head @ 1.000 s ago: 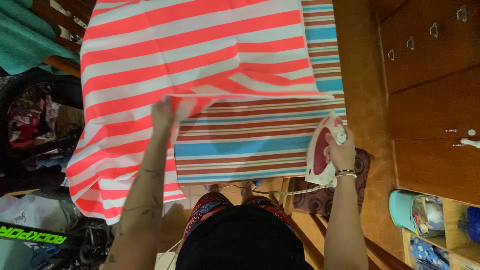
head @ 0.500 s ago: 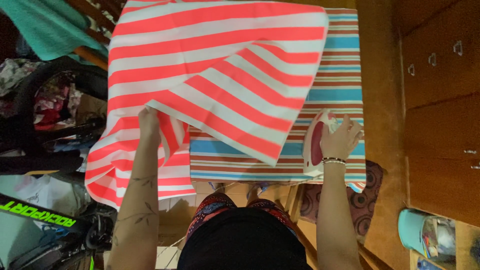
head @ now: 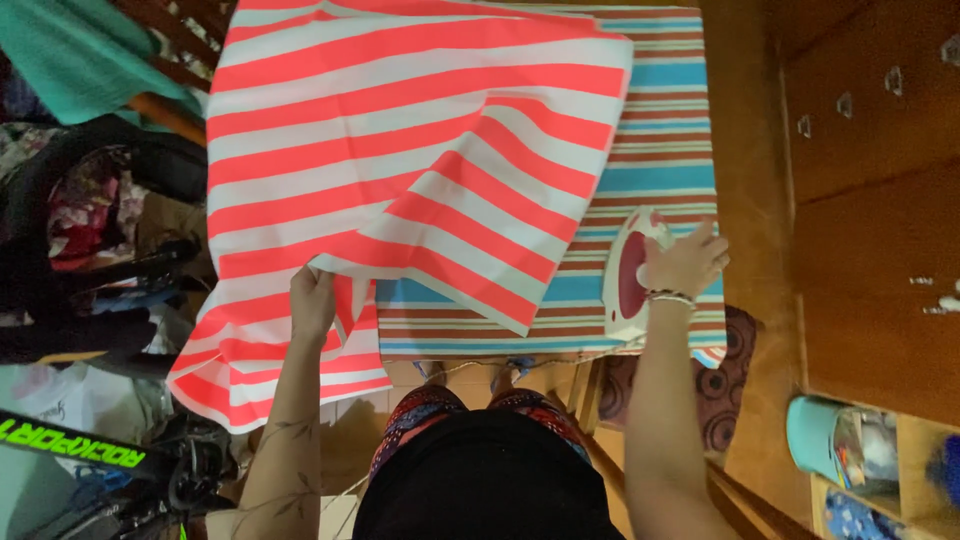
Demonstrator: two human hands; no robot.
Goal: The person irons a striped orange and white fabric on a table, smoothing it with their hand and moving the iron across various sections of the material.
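Note:
A coral and white striped cloth (head: 380, 150) lies over an ironing board (head: 660, 150) with a multicolour striped cover. My left hand (head: 312, 300) grips the cloth's near edge at the board's left side, where a folded flap lies diagonally across the board. Part of the cloth hangs off the left edge. My right hand (head: 683, 262) rests on a white and red iron (head: 630, 275) standing near the board's front right corner, fingers spread over its handle.
Wooden cabinets with small knobs (head: 870, 180) stand at the right. A teal cup (head: 812, 437) sits on a low shelf. A patterned mat (head: 725, 385) lies on the floor. Dark bags and a bicycle frame (head: 90, 440) crowd the left. A teal cloth (head: 80, 55) lies far left.
My left hand pulled the cloth's edge leftward and down, so the folded flap now lies diagonally over the board. My right hand stayed on the iron.

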